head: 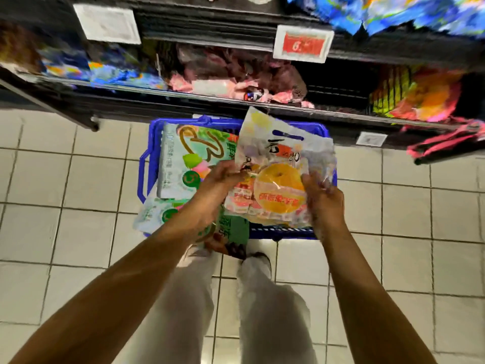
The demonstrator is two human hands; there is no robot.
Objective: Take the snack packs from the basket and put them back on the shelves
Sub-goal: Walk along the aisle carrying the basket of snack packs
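A blue basket [147, 166] stands on the tiled floor below the shelves. Both hands hold a white snack pack with an orange fruit picture [280, 179] above it. My left hand [217, 187] grips the pack's left edge; my right hand [322, 198] grips its right edge. Pale green snack packs [183, 158] lie in the basket, and one [152, 214] hangs over the near left rim. A darker green pack [233, 232] shows under my left wrist.
The black lower shelf [157, 93] holds pink packs [236, 82] in the middle, blue packs [105, 72] at left and orange-yellow packs [420, 95] at right. A red price tag [303, 44] hangs on the upper shelf edge. My legs and shoes stand behind the basket.
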